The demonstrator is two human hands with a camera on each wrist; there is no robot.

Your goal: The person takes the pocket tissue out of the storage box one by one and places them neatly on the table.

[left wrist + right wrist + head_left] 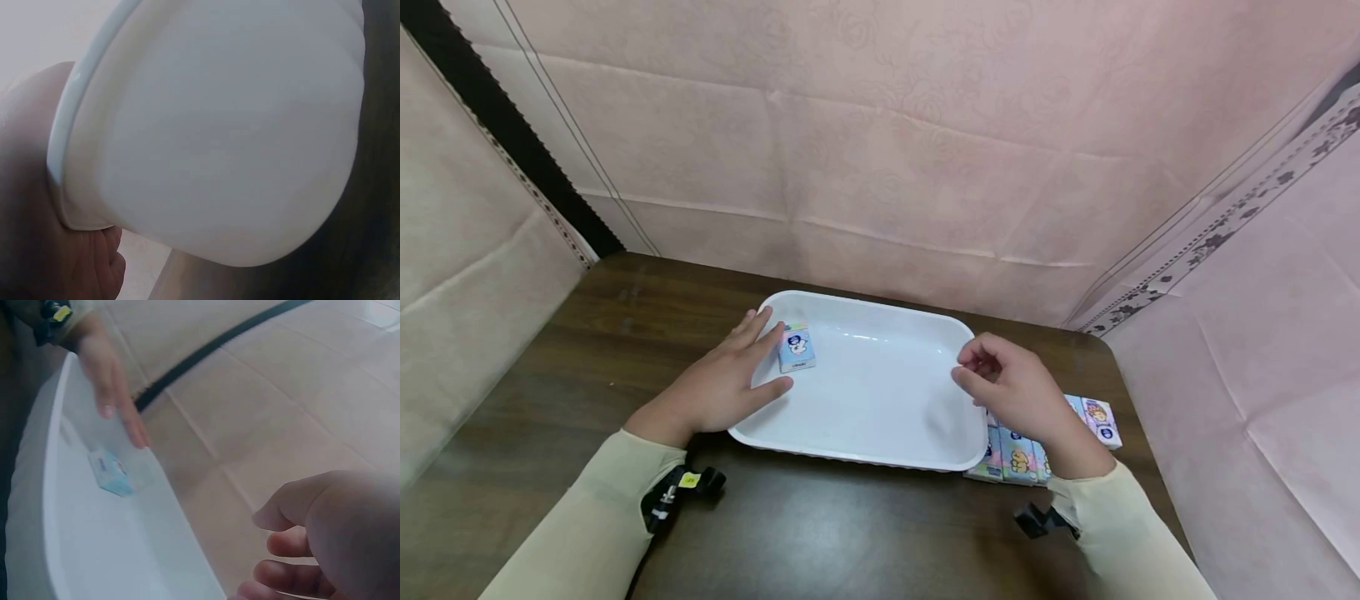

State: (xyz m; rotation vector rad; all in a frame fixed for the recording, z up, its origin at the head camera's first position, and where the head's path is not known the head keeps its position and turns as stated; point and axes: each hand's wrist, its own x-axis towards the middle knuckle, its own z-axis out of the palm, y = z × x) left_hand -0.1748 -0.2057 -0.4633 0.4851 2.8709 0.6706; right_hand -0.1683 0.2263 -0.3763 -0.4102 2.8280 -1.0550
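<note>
A white tray point(872, 408) lies on the table. Inside it, near the left end, is one small pale-blue packet point(797, 347) with a cartoon print, like a pocket tissue pack. My left hand point(722, 383) rests over the tray's left rim, fingers spread beside the packet. The left wrist view is mostly filled by the tray's outer wall point(225, 137). Over the tray's right edge hovers my right hand point(1015, 387), loosely curled with nothing visible in it; a gap shows between thumb and fingers in the right wrist view. Several similar packets point(1018, 458) lie partly hidden beneath that hand.
The dark wooden table point(820, 525) carries everything. Another printed packet point(1101, 422) sits at the right, near the table's edge. Pale pink cloth point(880, 167) hangs behind and on both sides.
</note>
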